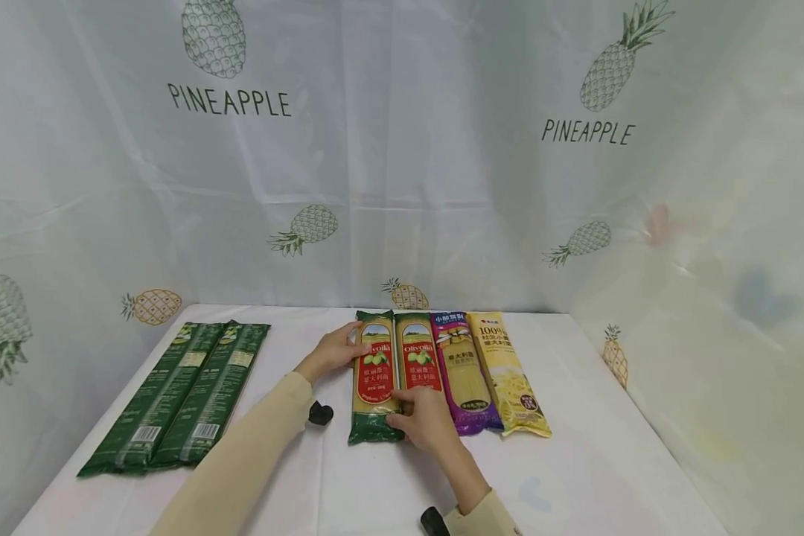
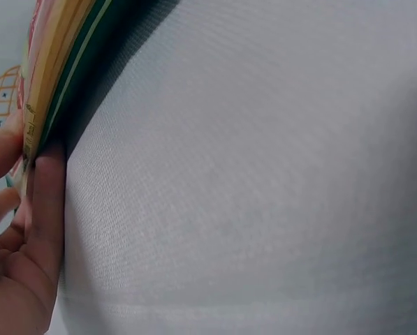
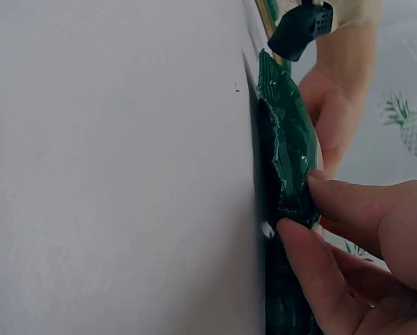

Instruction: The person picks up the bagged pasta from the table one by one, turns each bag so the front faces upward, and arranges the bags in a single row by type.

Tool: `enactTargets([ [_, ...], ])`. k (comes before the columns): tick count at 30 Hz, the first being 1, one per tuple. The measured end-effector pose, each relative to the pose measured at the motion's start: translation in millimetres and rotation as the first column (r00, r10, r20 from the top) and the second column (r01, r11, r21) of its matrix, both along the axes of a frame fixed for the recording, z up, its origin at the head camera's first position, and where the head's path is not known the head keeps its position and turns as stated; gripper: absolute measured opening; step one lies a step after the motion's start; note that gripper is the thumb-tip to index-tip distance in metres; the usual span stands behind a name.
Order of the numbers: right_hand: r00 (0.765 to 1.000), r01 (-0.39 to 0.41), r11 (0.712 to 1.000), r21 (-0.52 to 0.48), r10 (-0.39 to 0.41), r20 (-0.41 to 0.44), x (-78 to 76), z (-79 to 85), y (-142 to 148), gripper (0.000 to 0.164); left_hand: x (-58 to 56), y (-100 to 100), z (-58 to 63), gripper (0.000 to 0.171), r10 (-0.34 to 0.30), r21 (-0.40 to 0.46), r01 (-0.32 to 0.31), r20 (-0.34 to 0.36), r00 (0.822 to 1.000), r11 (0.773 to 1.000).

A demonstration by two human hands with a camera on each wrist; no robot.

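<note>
A green-ended Olivoilà spaghetti packet [image 1: 374,383] with a red label lies face up at the left end of a row. My left hand [image 1: 331,353] holds its left edge near the top; in the left wrist view, thumb and fingers [image 2: 49,209] are on either side of that edge. Down at the packet's lower right corner, my right hand [image 1: 427,421] pinches the green wrapper [image 3: 292,150] between thumb and finger. A matching spaghetti packet [image 1: 416,339] lies close on the right, its lower part hidden behind the right hand.
Farther right in the row are a purple pasta packet [image 1: 467,368] and a yellow pasta packet [image 1: 509,365]. Two dark green packets [image 1: 157,394] lie side by side, back up, on the left of the white table [image 1: 576,461]. A pineapple-print curtain [image 1: 429,164] hangs behind.
</note>
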State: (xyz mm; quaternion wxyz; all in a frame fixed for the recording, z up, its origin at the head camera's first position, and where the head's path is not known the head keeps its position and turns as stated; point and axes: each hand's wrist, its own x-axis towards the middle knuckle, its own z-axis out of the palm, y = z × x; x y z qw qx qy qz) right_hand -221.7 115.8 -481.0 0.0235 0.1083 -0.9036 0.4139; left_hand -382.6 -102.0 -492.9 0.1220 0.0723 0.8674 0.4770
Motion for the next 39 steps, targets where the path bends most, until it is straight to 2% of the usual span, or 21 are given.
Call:
enactTargets([
  [9, 0.999, -0.007, 0.999, -0.034, 0.008, 0.034, 3.0, -0.2, 5.7, 0.047, -3.4, -0.9, 0.2, 0.077, -0.029, -0.04, 0.03, 0.014, 0.999, 0.999],
  [14, 0.999, -0.009, 0.999, -0.035, 0.01, 0.046, 2.6, -0.1, 7.9, 0.048, -5.8, -1.9, -1.5, 0.08, -0.067, 0.012, 0.066, 0.051, 0.996, 0.998],
  [22, 0.998, -0.006, 0.999, -0.036, 0.008, 0.055, 3.5, -0.8, 6.2, 0.047, -3.1, -5.8, 0.8, 0.08, -0.089, 0.095, 0.08, 0.098, 0.991, 0.992],
  [31, 0.999, 0.011, 1.0, -0.017, -0.01, 0.038, 4.5, 0.3, 7.0, 0.047, 0.6, -1.4, 7.2, 0.08, -0.107, 0.058, 0.103, 0.081, 0.991, 0.993],
  [39, 0.998, -0.014, 0.999, -0.04, 0.016, 0.054, 4.5, -1.5, 6.2, 0.047, -3.6, -3.8, 1.6, 0.081, -0.09, -0.063, 0.093, 0.041, 0.995, 0.994],
])
